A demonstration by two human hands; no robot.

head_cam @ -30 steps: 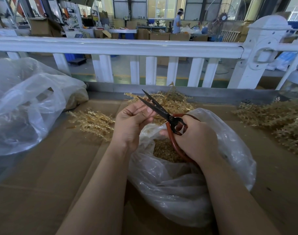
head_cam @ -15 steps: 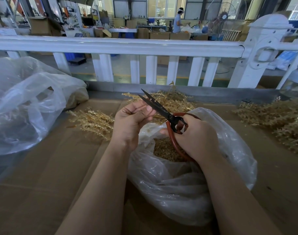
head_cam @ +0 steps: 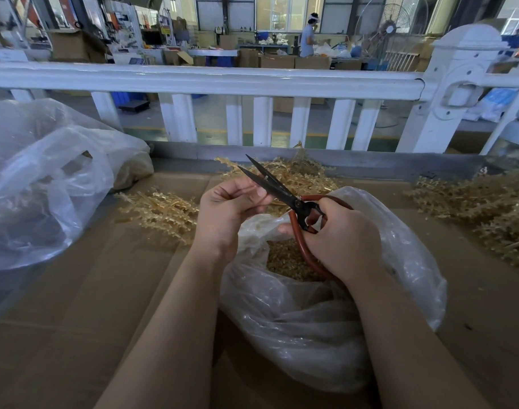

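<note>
1. The scissors with black metal blades and big red loop handles (head_cam: 285, 193) are up in the air, over the open top of the clear, crinkly plastic bag (head_cam: 326, 320).
2. The right hand (head_cam: 344, 243) has its fingers curled tight round the red loops. That looks like the best place to hold them, because the loops are smooth and round and the blades are sharp.
3. The blades stand a little apart and point up and away from the person.
4. The scissors are hard metal and probably a bit heavy, so they need a firm grip.
5. The left hand (head_cam: 228, 208) is curled, with its fingertips pressed together right next to the lower blade. I cannot tell if a little piece is between them.
6. Fingers that close to the edge could get nipped.
7. The little golden bits (head_cam: 285, 258) in the bag look light and loose.
8. The golden twiggy sprigs (head_cam: 161, 209) lie in heaps on the brown cardboard table top (head_cam: 90, 290). They look thin and easy to bend.
</note>
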